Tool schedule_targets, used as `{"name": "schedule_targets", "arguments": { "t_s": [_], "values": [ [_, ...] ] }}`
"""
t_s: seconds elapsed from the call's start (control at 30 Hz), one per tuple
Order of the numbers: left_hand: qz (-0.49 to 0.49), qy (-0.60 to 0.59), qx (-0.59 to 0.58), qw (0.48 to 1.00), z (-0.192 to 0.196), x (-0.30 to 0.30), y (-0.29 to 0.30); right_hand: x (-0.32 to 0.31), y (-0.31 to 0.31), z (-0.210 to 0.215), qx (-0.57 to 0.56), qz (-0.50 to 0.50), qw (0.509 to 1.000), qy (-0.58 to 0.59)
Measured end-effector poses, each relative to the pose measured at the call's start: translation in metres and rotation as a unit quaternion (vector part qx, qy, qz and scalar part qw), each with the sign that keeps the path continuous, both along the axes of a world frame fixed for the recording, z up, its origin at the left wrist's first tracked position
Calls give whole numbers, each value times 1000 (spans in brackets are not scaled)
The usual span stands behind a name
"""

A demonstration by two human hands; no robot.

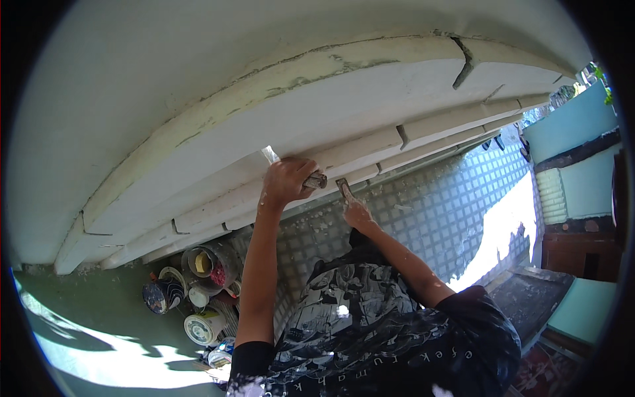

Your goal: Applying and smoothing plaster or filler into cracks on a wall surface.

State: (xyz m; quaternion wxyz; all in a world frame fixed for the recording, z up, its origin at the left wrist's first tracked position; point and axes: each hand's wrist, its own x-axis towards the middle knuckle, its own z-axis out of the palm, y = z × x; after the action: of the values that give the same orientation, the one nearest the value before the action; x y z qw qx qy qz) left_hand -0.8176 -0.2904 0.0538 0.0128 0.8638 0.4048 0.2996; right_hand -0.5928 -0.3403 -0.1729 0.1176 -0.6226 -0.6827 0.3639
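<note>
My left hand (pixel 286 184) is closed round the dirty handle of a putty knife (pixel 270 155). Its pale, bright blade meets the smooth white face of a stepped wall moulding (pixel 225 149). Lower and to the right, my right hand (pixel 358 215) grips a second small scraper (pixel 342 189), its end grey with what looks like filler. This scraper is held in front of the lower ledges, and I cannot tell whether it touches them. Pale smears mark my fingers and forearms. Dark notches (pixel 463 63) cut across the moulding's bands, and the top band has rough grey patches.
Below left, a bucket (pixel 225 255) holds a yellow block and something pink. Several paint tubs (pixel 205 327) and a dark can (pixel 159 296) crowd beside it. The tiled floor (pixel 430 192) has pale specks. A turquoise wall (pixel 575 119) and a dark bench-like surface (pixel 529 294) stand at right.
</note>
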Motion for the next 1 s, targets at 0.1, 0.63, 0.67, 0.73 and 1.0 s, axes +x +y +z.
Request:
{"name": "schedule_targets", "arguments": {
  "t_s": [0.1, 0.63, 0.67, 0.73, 1.0],
  "values": [
    [-2, -2, -1, 1000, -4, -5, -2, 5, -9, 11, -19, 0, 1000, -21],
    [-9, -24, 19, 999, -1, 5, -3, 34, 5, -25, 57, 15, 998, -14],
    [-4, -9, 15, 1000, 0, 4, 0, 31, 11, -28, 110, 32, 993, -23],
    [10, 6, 10, 1000, -6, -4, 1, 21, 18, -9, 36, 13, 999, -27],
    [12, -3, 0, 1000, -10, -5, -3, 21, -3, 10, -17, 3, 997, -78]
  ]
}}
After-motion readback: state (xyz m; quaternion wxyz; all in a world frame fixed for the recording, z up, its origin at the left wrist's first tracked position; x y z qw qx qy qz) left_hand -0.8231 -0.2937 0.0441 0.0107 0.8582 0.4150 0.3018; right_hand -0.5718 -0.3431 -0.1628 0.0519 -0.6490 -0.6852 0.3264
